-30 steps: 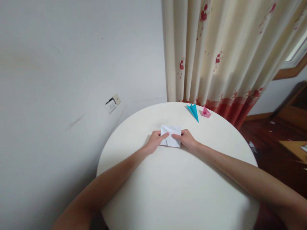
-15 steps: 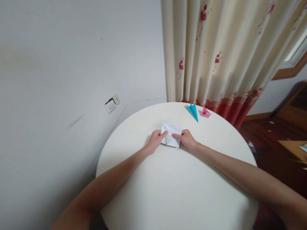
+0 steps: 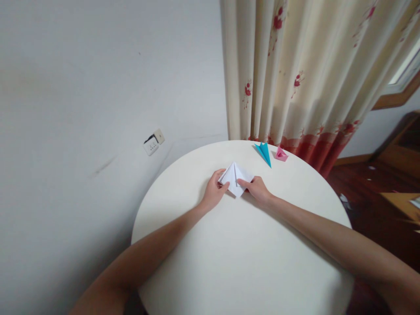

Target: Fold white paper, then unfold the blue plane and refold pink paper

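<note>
A folded sheet of white paper [image 3: 233, 177] is held between my two hands above the round white table [image 3: 243, 253]. It is turned so that one corner points away from me and another towards me, with fold lines running down from the far corner. My left hand [image 3: 215, 189] grips its left edge, thumb near the front and fingers curled at the side. My right hand [image 3: 257, 188] pinches the right side, its thumb lying on top of the paper and its fingers hidden beneath.
Near the far edge of the table lie a blue folded paper plane [image 3: 264, 154] and a small pink folded paper piece [image 3: 281, 154]. A flowered curtain [image 3: 278, 87] hangs behind. On the left, the wall [image 3: 98, 87] carries a socket [image 3: 151, 145].
The white paper has been turned from roughly square-on to a corner pointing away from me. My left hand's grip has loosened and shifted along the left edge; my right hand has barely moved.
</note>
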Tool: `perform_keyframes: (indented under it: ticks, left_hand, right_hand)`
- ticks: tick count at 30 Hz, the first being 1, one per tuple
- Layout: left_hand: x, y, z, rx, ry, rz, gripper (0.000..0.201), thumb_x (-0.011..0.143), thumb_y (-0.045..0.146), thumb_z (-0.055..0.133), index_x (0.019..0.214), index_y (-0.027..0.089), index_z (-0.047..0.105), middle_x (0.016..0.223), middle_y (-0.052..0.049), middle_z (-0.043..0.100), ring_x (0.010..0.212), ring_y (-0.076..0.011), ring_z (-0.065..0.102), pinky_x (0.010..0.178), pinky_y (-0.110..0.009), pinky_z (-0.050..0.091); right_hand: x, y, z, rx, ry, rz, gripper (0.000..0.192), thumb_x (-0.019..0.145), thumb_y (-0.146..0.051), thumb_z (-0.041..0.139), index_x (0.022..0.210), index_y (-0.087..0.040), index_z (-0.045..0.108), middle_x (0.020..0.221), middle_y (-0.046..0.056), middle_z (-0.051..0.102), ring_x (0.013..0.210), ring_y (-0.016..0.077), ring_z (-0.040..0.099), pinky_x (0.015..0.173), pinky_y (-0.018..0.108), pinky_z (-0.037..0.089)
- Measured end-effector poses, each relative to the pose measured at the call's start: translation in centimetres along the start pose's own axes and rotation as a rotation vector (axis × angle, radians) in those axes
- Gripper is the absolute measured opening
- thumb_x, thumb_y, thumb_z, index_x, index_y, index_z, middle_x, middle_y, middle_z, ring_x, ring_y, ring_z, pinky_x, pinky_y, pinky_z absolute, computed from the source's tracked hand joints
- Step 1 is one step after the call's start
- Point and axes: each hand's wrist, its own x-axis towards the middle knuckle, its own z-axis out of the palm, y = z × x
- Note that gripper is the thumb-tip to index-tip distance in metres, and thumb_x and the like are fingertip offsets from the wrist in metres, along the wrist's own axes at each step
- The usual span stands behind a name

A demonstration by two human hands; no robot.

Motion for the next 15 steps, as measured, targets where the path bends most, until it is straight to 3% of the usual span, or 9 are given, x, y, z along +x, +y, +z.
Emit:
perform_keyframes:
  ticks: [3,5,7,10,13,15]
  left_hand:
    - [0.3,0.1,-0.4,0.045,0.055,-0.004,0.047,0.079,0.02,0.065,0.124,0.019,0.052,0.097,-0.005,0.065,0.08,-0.0156,0.063,0.065,-0.023,0.05]
    - [0.4,0.3,-0.6,0.038,0.086,-0.013,0.048,0.079,0.019,0.064,0.125,0.019,0.051,0.092,-0.003,0.065,0.076,-0.0145,0.062,0.064,-0.023,0.049]
    - [0.4,0.5,-0.6,0.026,0.104,-0.02,0.049,0.078,0.02,0.064,0.125,0.019,0.05,0.091,-0.003,0.065,0.074,-0.0138,0.062,0.064,-0.023,0.049]
    - [0.3,0.6,-0.5,0.0,0.091,-0.025,0.05,0.078,0.021,0.064,0.126,0.018,0.05,0.091,-0.003,0.065,0.073,-0.0135,0.062,0.063,-0.022,0.048]
    - [0.3,0.5,-0.5,0.0,0.07,-0.016,0.046,0.08,0.023,0.063,0.124,0.019,0.052,0.096,-0.005,0.066,0.077,-0.0149,0.063,0.064,-0.023,0.048]
    - [0.4,0.3,-0.6,0.033,0.074,0.008,0.038,0.08,0.023,0.063,0.117,0.019,0.057,0.102,-0.006,0.067,0.085,-0.0164,0.064,0.068,-0.023,0.048]
  right_hand:
    - [-0.2,-0.5,0.0,-0.125,-0.023,-0.136,0.071,0.061,-0.037,0.083,0.122,-0.01,0.06,0.085,0.007,0.066,0.068,0.0165,0.058,0.057,0.028,0.047]
    - [-0.3,-0.7,-0.1,-0.19,-0.047,-0.235,0.1,0.057,-0.033,0.085,0.144,-0.017,0.038,0.09,0.005,0.063,0.069,0.0161,0.058,0.058,0.028,0.048]
    - [-0.4,-0.6,-0.2,-0.251,-0.081,-0.326,0.112,0.056,-0.031,0.085,0.15,-0.022,0.025,0.097,0.004,0.059,0.072,0.0161,0.058,0.061,0.028,0.05]
    - [-0.1,-0.4,-0.5,-0.343,-0.069,-0.428,0.09,0.068,-0.033,0.076,0.147,-0.023,0.034,0.101,0.005,0.057,0.072,0.0151,0.057,0.061,0.028,0.05]
    - [0.4,-0.3,-0.8,-0.363,-0.006,-0.436,0.06,0.082,-0.036,0.061,0.137,-0.018,0.046,0.088,0.003,0.059,0.062,0.0133,0.054,0.055,0.027,0.048]
    - [0.6,-0.3,-1.0,-0.323,-0.001,-0.429,0.052,0.084,-0.037,0.056,0.132,-0.017,0.049,0.079,0.001,0.058,0.058,0.0131,0.053,0.052,0.027,0.047]
